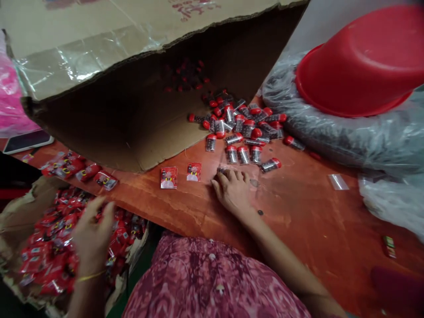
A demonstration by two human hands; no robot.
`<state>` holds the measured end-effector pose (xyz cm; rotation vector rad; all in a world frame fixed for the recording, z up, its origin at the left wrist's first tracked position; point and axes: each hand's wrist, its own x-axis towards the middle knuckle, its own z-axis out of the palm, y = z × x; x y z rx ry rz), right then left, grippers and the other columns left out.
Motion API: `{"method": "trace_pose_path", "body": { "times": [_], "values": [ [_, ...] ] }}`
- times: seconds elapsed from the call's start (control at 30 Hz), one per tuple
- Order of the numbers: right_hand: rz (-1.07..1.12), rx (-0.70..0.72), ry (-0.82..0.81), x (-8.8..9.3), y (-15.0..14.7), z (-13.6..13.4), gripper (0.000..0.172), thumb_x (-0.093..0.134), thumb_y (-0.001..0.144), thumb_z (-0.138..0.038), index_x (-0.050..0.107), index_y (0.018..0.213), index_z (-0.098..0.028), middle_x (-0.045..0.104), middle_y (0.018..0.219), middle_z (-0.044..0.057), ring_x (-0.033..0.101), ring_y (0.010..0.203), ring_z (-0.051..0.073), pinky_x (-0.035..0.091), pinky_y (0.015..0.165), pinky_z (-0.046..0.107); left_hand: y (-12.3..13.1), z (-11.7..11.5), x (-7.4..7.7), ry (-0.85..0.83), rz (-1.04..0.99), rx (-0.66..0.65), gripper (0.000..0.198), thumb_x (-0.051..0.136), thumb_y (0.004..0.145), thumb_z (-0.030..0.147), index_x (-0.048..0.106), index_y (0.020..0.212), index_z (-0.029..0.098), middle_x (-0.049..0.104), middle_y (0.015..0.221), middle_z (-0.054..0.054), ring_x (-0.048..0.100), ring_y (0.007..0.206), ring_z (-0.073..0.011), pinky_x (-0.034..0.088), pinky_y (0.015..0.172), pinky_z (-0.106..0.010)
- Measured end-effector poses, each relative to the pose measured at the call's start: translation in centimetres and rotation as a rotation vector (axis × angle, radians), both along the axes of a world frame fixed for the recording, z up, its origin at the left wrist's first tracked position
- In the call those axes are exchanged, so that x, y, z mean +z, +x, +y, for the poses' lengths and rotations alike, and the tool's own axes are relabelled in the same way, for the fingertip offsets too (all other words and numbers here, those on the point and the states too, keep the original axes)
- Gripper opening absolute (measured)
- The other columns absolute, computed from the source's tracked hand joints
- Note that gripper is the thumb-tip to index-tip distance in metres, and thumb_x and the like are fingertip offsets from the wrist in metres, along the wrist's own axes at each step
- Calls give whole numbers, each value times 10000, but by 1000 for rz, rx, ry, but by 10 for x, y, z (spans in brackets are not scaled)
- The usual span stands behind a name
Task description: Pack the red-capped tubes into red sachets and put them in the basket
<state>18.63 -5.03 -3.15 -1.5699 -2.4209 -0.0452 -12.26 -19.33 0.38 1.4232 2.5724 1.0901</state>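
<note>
My left hand (94,234), a little blurred, hovers over an open carton (13,225) of red packets (46,260). Its thumb and forefinger are apart, with nothing seen between them. On the orange table my right hand (233,190) has its fingers curled down, close to a row of small clear tubes with red caps (243,154). What lies under those fingers is hidden. To the left of this hand are a single red printed card (194,172) and a small stack of the same cards (168,177). Several finished-looking red packets (105,179) lie at the table's left edge.
A large cardboard box (99,66) lies on its side, with more tubes spilling from its mouth. A red tub (357,66) sits upside down on a plastic-wrapped bundle (318,132) at right. A phone (28,141) lies at far left; a clear plastic piece (338,181) lies right.
</note>
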Motion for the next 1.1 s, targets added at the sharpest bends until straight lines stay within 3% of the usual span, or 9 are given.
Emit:
{"method": "trace_pose_path", "body": {
  "times": [0.13,0.2,0.3,0.53,0.7,0.8,0.9,1.0,1.1],
  "values": [
    [105,18,18,5,-8,-9,313,442,913,-366,675,920,-158,653,967,134,501,896,270,305,843,439,91,79,-15,-104,89,-478,283,522,831,347,669,1041,224,611,1248,-106,424,1290,-308,270,1083,-521],
    [162,30,21,5,-10,-9,285,460,907,-353,670,935,-163,659,985,127,508,903,265,311,850,435,119,111,-22,-190,112,-599,328,513,840,293,637,1132,210,507,1363,-127,338,1345,-315,213,1102,-537],
    [252,41,16,3,-9,-10,251,478,902,-340,667,935,-176,677,976,106,529,909,253,319,867,431,135,136,-33,-292,120,-660,293,503,846,261,665,1084,209,524,1341,-137,330,1346,-326,190,1096,-564],
    [548,77,-113,2,-15,-13,231,464,899,-311,647,923,-173,688,920,108,584,853,225,423,792,376,135,135,-37,-208,4,-570,272,477,868,294,709,997,236,615,1233,-114,422,1286,-329,198,1079,-581],
    [1076,-14,-455,7,-36,-7,312,518,846,-439,611,1005,-188,678,868,58,600,755,175,482,701,305,137,133,-19,-61,-316,-508,307,507,853,374,709,1020,215,603,1247,-116,463,1261,-296,265,1083,-506],
    [1363,12,-624,13,-46,-4,301,569,793,-479,633,894,-203,666,823,14,585,723,146,483,694,275,143,131,-13,20,-551,-558,307,524,841,377,710,1017,207,625,1226,-92,495,1237,-248,320,1079,-414],
    [1464,-1,-606,19,-47,-3,263,597,767,-466,634,763,-205,628,719,-11,546,655,128,460,661,258,148,126,-11,30,-775,-577,343,528,843,382,670,1099,205,609,1257,-79,496,1236,-214,335,1073,-350],
    [1456,-69,-561,21,-41,-4,276,574,778,-471,597,694,-209,550,610,-29,478,559,116,415,574,246,149,118,-9,20,-1030,-467,447,587,805,428,594,1200,218,593,1279,-79,516,1211,-208,402,1001,-307],
    [1391,-148,-487,20,-36,-6,344,518,809,-498,525,620,-211,470,551,-38,419,525,112,362,529,243,147,111,-6,-144,-1273,-383,478,627,727,552,674,1007,167,708,994,-99,636,992,-226,504,797,-289]
  ]
}}
